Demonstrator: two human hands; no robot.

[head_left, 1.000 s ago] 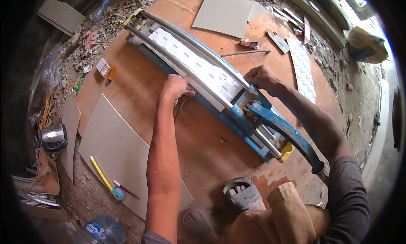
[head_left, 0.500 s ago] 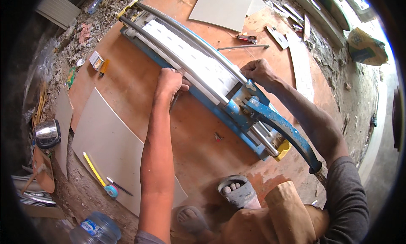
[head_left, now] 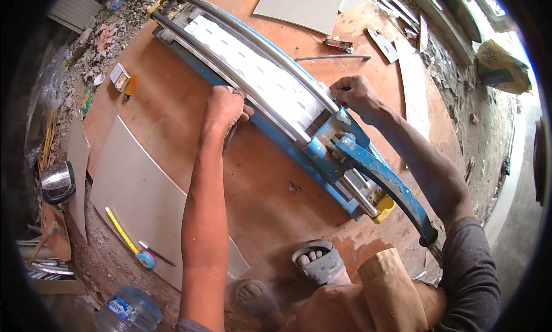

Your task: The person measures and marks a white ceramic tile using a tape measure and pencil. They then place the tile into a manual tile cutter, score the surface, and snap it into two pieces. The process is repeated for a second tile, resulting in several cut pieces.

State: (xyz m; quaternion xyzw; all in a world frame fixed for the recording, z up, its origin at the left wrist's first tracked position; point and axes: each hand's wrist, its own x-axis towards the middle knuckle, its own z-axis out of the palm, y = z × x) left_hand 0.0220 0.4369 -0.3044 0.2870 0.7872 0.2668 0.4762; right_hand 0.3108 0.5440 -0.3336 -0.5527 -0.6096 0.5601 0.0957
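Note:
A blue manual tile cutter (head_left: 345, 202) with two steel rails lies slantwise before me. A white tile piece (head_left: 253, 73) with rows of short dashes rests on its bed, partly hidden by the rails. At the cutter's left side my left hand (head_left: 226, 106) is closed, its fingertips beside the near rail; a thin dark rod (head_left: 230, 137) sticks out below the palm. Across the cutter, my right hand (head_left: 355, 95) pinches at the tile's right edge, by the far rail; its fingertips are partly hidden. The cutter's blue handle (head_left: 391, 174) slopes down beside my right forearm.
Large grey tiles lie at the left (head_left: 135, 182) and far side (head_left: 299, 7). A tape measure (head_left: 145, 259) and a pen (head_left: 158, 253) lie on the left tile. A water bottle (head_left: 129, 310) stands lower left. Tile offcuts (head_left: 411, 90) and a curved rod (head_left: 333, 57) lie at the right.
My left hand has shifted slightly left and up along the cutter's side. My right hand stays at the tile's edge, barely moved. The whole view has shifted a little.

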